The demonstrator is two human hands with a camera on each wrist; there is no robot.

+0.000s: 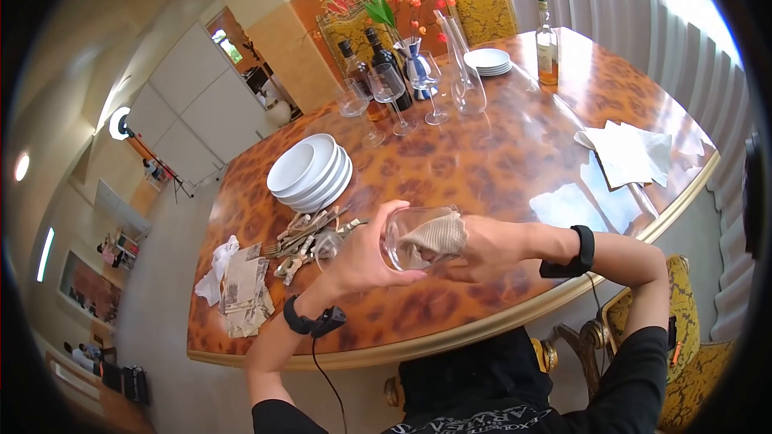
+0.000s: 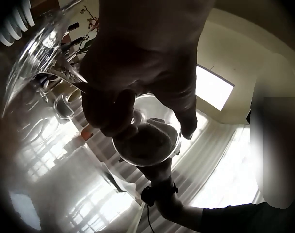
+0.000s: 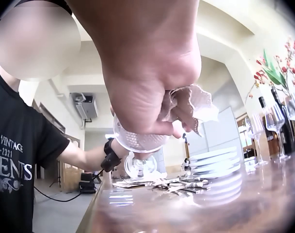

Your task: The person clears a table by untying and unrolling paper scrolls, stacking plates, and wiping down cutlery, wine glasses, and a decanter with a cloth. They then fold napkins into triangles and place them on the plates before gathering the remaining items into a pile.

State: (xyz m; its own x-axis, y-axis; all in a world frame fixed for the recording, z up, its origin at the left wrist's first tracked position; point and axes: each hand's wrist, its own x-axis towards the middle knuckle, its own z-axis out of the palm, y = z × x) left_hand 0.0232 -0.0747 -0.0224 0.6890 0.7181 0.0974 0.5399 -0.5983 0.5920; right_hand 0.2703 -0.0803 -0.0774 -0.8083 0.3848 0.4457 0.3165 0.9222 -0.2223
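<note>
Over the near side of the table, my left hand (image 1: 362,255) grips a clear stemmed glass (image 1: 393,243) lying on its side in the air, its mouth toward the right and its round foot toward the left. My right hand (image 1: 489,246) holds a beige textured cloth (image 1: 438,235) at that mouth, and part of the cloth is bunched inside the bowl. The left wrist view looks through the rim at the cloth (image 2: 159,138) within. In the right wrist view a loose end of the cloth (image 3: 193,109) sticks out past the fingers.
Left of the hands lie cutlery (image 1: 304,233) and folded printed papers (image 1: 244,289). Stacked white plates (image 1: 310,173) stand beyond. Farther back are stemmed glasses (image 1: 388,84), bottles (image 1: 547,52), a decanter (image 1: 466,92) and a flower vase (image 1: 414,64). White napkins (image 1: 627,153) lie at right.
</note>
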